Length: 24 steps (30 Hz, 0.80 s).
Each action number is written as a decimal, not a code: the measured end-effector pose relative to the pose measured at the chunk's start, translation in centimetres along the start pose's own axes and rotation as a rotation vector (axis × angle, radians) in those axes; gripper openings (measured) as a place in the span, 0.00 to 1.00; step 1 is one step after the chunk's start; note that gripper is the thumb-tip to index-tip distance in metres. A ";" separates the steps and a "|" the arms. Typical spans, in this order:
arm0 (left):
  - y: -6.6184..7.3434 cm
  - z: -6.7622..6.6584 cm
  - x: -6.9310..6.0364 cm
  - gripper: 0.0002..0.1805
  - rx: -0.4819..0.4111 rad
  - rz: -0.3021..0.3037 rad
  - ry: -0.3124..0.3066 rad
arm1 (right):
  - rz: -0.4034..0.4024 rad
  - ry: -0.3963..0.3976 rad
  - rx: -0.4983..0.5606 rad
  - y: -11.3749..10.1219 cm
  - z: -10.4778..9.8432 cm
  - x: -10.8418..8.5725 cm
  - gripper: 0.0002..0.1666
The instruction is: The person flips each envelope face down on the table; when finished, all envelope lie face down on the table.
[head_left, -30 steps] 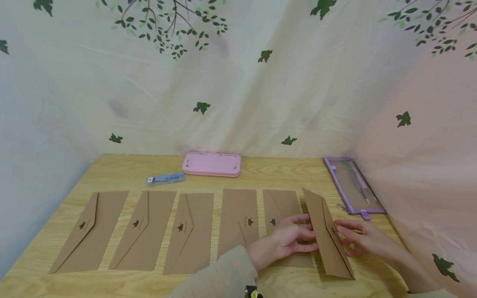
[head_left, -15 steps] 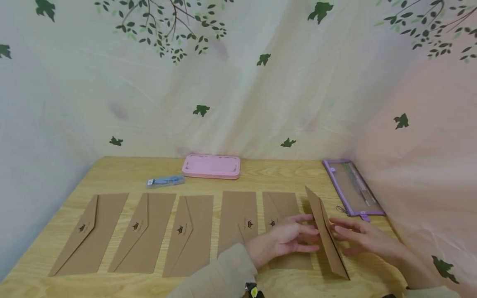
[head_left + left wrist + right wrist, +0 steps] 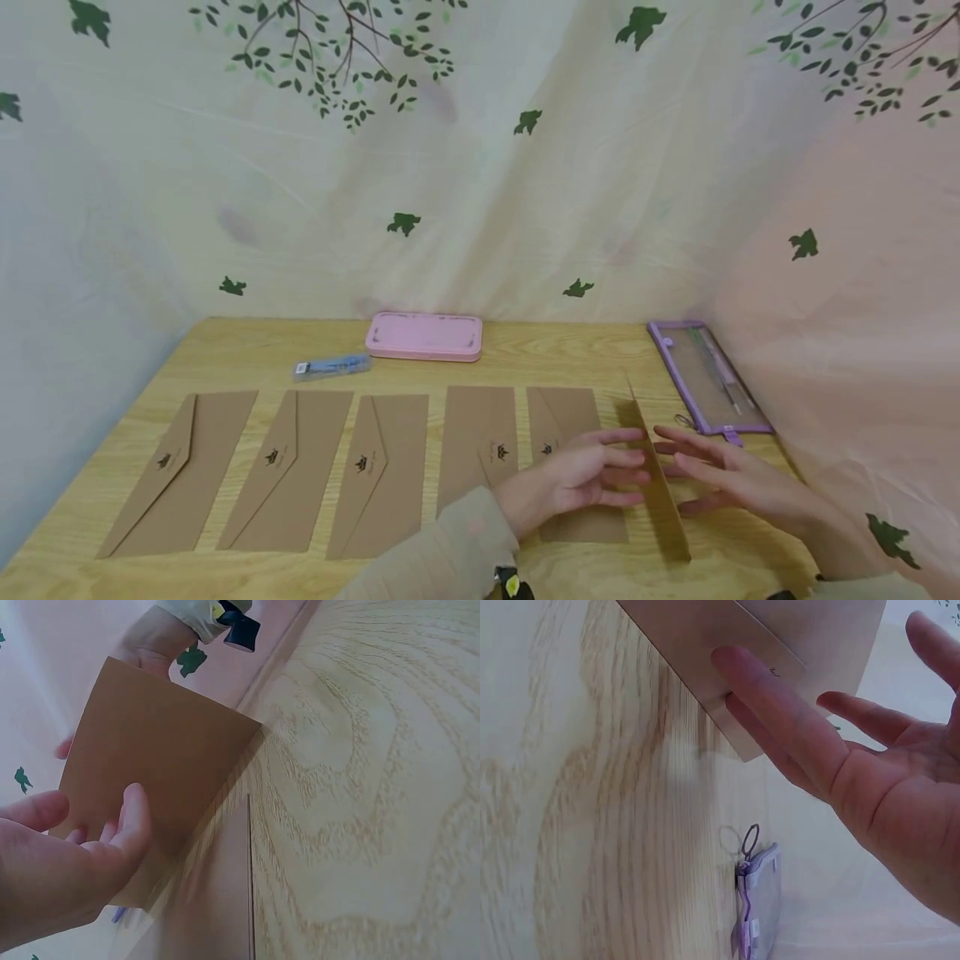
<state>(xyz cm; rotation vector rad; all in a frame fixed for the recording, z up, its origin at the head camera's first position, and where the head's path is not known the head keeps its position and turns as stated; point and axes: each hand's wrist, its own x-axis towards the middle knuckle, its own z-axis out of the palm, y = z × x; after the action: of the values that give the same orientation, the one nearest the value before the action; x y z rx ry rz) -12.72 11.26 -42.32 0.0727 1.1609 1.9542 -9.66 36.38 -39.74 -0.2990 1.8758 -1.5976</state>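
A brown paper envelope [image 3: 662,492] stands nearly upright on its long edge at the right end of a row of envelopes. My left hand [image 3: 573,477] is on its left side, fingers extended with the tips at the paper. On the other side, the fairly straight fingers of my right hand [image 3: 738,477] are at the flap face. The left wrist view shows the plain back of the envelope [image 3: 157,742] between both hands. In the right wrist view, fingertips of the right hand [image 3: 885,772] meet the envelope [image 3: 825,637] near its flap.
Several more crown-printed envelopes [image 3: 390,500] lie flat in a row to the left, one partly under my left hand. Behind them are a pink case [image 3: 424,337] and a blue item in clear packaging [image 3: 332,367]. A purple-edged zip pouch [image 3: 708,375] lies at the back right.
The envelope has turned from leaning with its flap face showing to nearly edge-on and upright. My right hand has moved slightly left with it; the left hand has shifted slightly right.
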 end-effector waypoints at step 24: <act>-0.2 -0.2 0.4 0.19 0.041 0.004 -0.026 | -0.103 -0.002 -0.080 -0.7 0.4 0.0 0.38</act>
<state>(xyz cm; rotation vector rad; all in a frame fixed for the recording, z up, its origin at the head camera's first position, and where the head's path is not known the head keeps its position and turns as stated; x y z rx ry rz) -12.93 11.46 -42.69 0.1220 1.1844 1.9281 -9.59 35.92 -39.08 -0.4382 1.9536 -1.5903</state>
